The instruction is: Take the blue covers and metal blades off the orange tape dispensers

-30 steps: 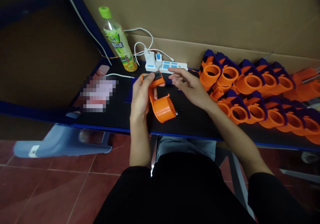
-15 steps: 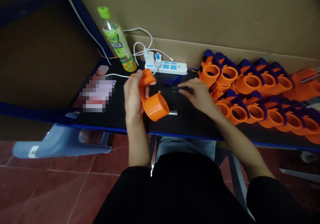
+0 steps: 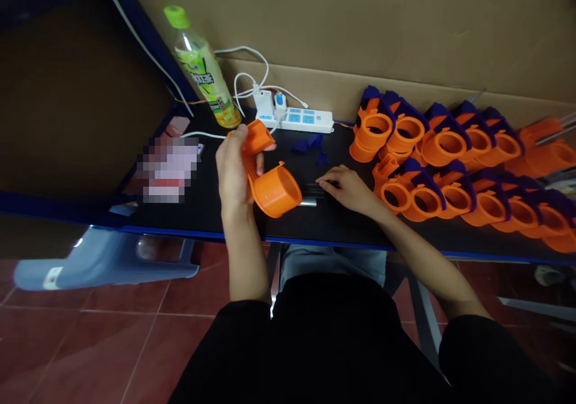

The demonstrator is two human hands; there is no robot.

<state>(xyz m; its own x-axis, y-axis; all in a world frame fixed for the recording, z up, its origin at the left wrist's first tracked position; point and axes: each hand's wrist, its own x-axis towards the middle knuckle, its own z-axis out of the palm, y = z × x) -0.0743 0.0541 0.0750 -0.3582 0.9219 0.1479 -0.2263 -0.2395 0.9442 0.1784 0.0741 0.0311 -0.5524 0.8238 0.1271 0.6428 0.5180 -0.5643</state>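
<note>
My left hand is wrapped round an orange plastic holder, a flat arm with a round cup at its lower end and a channel-shaped piece on top. The cup's opening faces right, above the table. My right hand is low over the dark table, its fingers bent together at the end of some thin black strips. What lies between those fingertips blends into the black surface. A short silver bar lies just below the strips. Crumpled dark-blue scraps lie behind my right hand.
Two rows of orange ring holders with dark-blue parts fill the table's right side. A white power strip with cables and a green-capped drink bottle stand along the cardboard wall. A blue-grey plastic stool is at lower left.
My right hand has moved down and towards me from the dark-blue scraps to the black strips; the black piece it held no longer shows separately. My left hand still holds the orange holder.
</note>
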